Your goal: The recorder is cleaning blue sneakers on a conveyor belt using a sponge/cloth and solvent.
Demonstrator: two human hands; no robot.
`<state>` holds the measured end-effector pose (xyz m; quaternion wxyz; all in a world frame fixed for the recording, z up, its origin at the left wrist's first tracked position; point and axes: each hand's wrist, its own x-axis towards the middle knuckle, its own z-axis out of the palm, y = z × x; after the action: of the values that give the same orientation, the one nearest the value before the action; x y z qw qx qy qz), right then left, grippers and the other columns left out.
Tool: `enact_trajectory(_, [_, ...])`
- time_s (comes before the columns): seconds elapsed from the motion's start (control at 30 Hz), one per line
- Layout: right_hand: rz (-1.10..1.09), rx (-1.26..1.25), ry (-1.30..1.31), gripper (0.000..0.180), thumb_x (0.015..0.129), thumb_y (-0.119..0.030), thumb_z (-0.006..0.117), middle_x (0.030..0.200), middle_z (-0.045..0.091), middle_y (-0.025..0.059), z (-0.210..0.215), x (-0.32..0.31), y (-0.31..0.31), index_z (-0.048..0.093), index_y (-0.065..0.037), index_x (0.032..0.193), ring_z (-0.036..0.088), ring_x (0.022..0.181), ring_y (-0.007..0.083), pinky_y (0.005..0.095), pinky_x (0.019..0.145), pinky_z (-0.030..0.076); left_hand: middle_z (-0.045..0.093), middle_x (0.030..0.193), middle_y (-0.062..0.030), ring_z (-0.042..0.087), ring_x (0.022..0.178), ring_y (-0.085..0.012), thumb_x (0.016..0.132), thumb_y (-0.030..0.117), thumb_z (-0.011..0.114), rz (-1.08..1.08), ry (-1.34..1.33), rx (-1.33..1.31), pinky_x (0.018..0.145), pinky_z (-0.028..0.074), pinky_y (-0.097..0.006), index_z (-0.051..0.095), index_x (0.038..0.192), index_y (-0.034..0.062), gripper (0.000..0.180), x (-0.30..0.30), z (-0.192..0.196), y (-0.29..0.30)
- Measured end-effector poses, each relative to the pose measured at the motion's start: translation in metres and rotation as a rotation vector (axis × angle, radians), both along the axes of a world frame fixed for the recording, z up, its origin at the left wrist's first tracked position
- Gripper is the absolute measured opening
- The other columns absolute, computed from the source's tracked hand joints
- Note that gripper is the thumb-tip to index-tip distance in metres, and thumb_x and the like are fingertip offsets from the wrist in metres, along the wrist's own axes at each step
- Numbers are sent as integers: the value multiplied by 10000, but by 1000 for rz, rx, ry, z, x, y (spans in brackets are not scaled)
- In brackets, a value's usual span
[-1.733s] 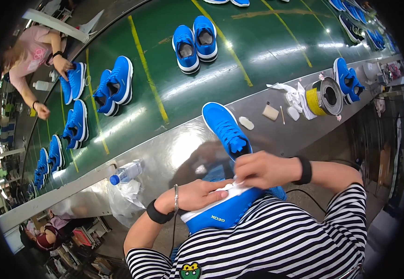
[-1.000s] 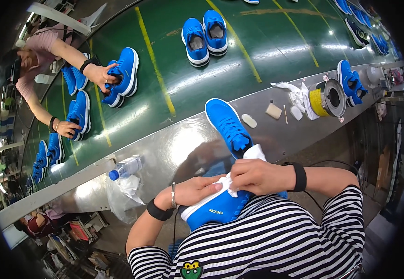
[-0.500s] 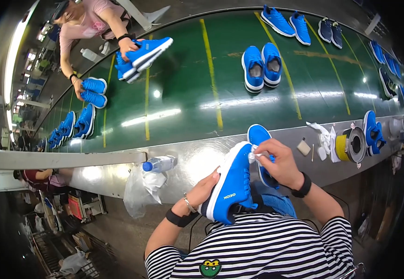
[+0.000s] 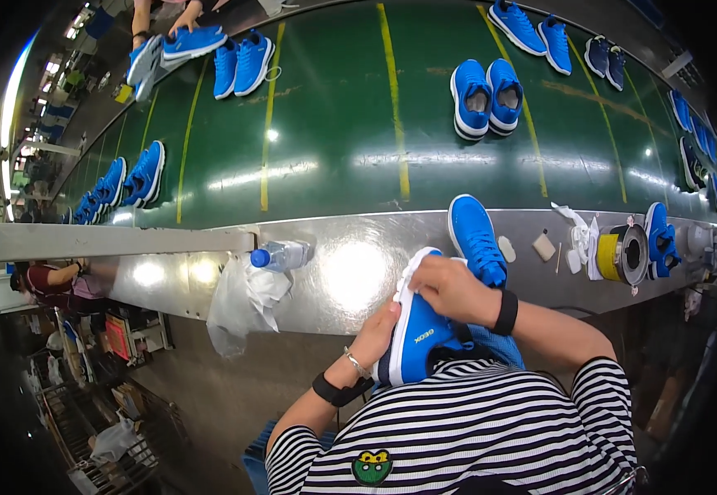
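Note:
A blue sneaker (image 4: 415, 342) with a white sole is tilted up in front of my chest. My left hand (image 4: 373, 340) is closed on its sole side near the heel. My right hand (image 4: 456, 289) is pinched against the sneaker's toe, at the join of upper and sole. A bit of white cloth (image 4: 460, 261) shows at the back of its fingers; the fingertips are mostly hidden. Just beyond, a second blue sneaker (image 4: 476, 235) rests on the metal ledge (image 4: 350, 235), toe pointing away from me.
A green conveyor belt (image 4: 325, 99) carries several pairs of sneakers past the ledge. A water bottle (image 4: 283, 255) and plastic bag (image 4: 247, 297) lie left; a yellow tape roll (image 4: 620, 254) and an eraser-like block (image 4: 543, 247) lie right. Across the belt, a co-worker's hand (image 4: 187, 15) handles sneakers.
My right hand has moved from the laces with the white cloth down to the toe edge of the held sneaker. Across the belt, the co-worker has set down a pair and handles other sneakers.

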<state>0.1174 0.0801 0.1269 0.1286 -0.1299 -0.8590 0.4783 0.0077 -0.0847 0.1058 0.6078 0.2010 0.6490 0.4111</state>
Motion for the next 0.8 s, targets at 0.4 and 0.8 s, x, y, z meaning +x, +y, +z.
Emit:
enact_trajectory(0.4, [-93,-79,-175,133,685,-4,545,788,597,201,-11,-15,8,530,5,818,579,774,374,416,691,453,535,1160,-126,510,1004,-146,955,323,328,63,-72,-154,892,394,-255,418,1252,-49,485,4,1,-6])
enact_trajectory(0.8, [-17,-138,-131,151,698,11,562,812,587,184,7,-8,-10,520,-2,842,575,788,366,399,684,456,477,1249,-112,442,1115,-154,958,324,332,71,-191,-136,954,330,-254,358,1318,-10,492,4,3,-5])
